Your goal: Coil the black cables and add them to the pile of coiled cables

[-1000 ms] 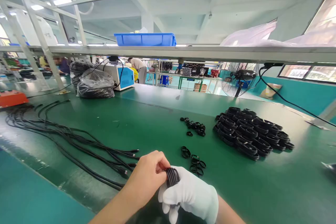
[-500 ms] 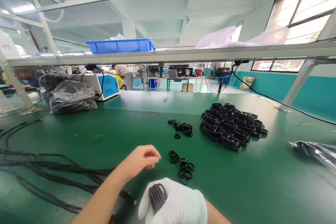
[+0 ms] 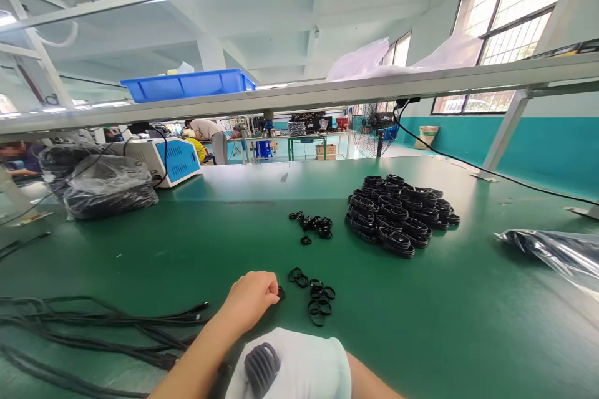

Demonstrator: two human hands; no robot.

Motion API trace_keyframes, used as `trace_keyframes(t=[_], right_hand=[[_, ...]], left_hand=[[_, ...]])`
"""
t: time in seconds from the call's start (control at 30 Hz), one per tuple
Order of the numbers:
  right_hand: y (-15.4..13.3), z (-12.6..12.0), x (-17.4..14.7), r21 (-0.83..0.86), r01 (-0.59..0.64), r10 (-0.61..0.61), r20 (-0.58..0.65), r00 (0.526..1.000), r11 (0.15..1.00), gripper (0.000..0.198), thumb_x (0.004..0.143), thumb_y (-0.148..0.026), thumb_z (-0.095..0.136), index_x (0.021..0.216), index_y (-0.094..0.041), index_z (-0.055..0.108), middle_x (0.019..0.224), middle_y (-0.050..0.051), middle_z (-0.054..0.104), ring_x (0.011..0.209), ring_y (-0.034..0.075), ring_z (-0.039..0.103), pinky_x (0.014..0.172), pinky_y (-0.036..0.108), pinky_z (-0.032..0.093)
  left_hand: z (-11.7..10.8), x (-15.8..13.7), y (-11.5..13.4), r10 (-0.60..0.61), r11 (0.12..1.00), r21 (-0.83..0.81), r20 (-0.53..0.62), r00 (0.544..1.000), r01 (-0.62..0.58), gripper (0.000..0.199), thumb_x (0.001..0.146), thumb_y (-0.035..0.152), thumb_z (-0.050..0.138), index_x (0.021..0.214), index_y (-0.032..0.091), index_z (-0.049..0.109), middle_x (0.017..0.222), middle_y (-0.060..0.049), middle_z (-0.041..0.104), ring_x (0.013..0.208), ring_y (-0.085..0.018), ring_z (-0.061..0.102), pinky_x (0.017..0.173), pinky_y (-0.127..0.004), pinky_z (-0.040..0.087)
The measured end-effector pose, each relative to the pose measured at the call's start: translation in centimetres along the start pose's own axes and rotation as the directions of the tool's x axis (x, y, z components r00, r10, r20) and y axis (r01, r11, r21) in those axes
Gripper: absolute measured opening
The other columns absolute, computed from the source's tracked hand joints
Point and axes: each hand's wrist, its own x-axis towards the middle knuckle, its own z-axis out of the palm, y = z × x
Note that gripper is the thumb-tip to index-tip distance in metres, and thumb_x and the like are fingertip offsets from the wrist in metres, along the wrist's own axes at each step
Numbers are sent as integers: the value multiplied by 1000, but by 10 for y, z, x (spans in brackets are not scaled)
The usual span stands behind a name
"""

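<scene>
My bare left hand (image 3: 253, 300) is closed over the green table, its fingertips pinching a small black ring (image 3: 281, 293). Lower down, my right hand (image 3: 292, 365) wears a white glove and is wrapped around a coiled black cable (image 3: 262, 368), whose loops show above the fingers. Just right of my left hand lie several loose black rings (image 3: 319, 307). Farther back is another small cluster of black rings (image 3: 316, 224).
A heap of coiled black cables (image 3: 397, 215) sits at right. Long loose cables (image 3: 93, 324) stretch across the left. A plastic-wrapped bundle (image 3: 110, 184) and a blue-and-white machine (image 3: 163, 162) stand back left. A clear bag (image 3: 552, 252) lies far right. Overhead, a shelf (image 3: 299, 95) carries a blue tray (image 3: 187, 85).
My left hand has closed its fingers on a black ring from the loose group. My right hand still holds the coiled cable, now lower in view. The whole view has shifted slightly.
</scene>
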Motion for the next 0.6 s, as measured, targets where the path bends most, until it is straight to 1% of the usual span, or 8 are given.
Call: trace_keyframes(t=[0.13,0.2,0.23,0.3,0.37,0.4,0.47,0.6], right_hand=[[-3,-1,3,119,7,0,-65,998,993,45,49,-29,81,84,-12,60,76,2,64,67,13,62,59,23,50],[-8,-2,1,220,53,1,-237,971,974,46,50,-27,78,86,-13,55,71,3,63,61,17,64,49,25,50],[-11,-2,1,236,86,3,-354,935,968,44,52,-25,75,87,-14,52,65,2,62,56,17,63,44,24,48],[-16,-4,2,160,119,-4,-581,814,980,36,59,-23,67,88,-14,48,52,-2,57,44,14,57,37,21,42],[-20,-6,4,51,96,-30,-720,693,994,30,62,-21,59,88,-15,47,47,-4,53,39,10,51,36,19,38],[-21,-6,6,13,74,-39,-754,656,997,29,61,-20,58,87,-15,47,47,-5,53,38,10,49,35,19,37],[-21,-5,8,-37,49,-59,-787,614,998,27,58,-17,56,84,-16,46,50,-6,53,39,9,48,34,18,35],[-17,-2,10,-128,8,-109,-814,571,992,24,60,-15,49,83,-19,43,44,-9,47,32,6,38,33,19,29]], left_hand=[[-8,-11,-17,-71,982,-175,19,997,73,6,67,18,51,63,19,55,61,2,57,58,-16,57,59,-26,36],[-12,-17,-22,-88,951,-297,24,996,91,5,68,21,51,66,18,54,62,2,56,57,-15,57,58,-26,38],[-13,-21,-23,-85,927,-364,28,996,89,5,68,23,50,67,18,53,62,2,55,57,-15,56,58,-26,39],[-17,-30,-20,-56,866,-496,44,997,70,9,71,28,50,70,19,50,64,3,54,59,-13,55,59,-25,41],[-19,-41,-14,-15,793,-608,60,998,49,12,73,31,49,71,19,48,66,3,54,60,-12,54,61,-24,42],[-19,-47,-9,4,761,-648,68,998,41,14,74,32,49,72,18,48,66,3,54,61,-12,54,62,-24,43],[-15,-56,-1,25,670,-741,88,996,49,16,75,33,49,72,18,47,69,2,55,61,-11,53,63,-25,43],[-1,-66,11,12,411,-903,142,990,124,22,74,37,56,74,16,48,72,-1,55,60,-11,51,60,-24,41]])
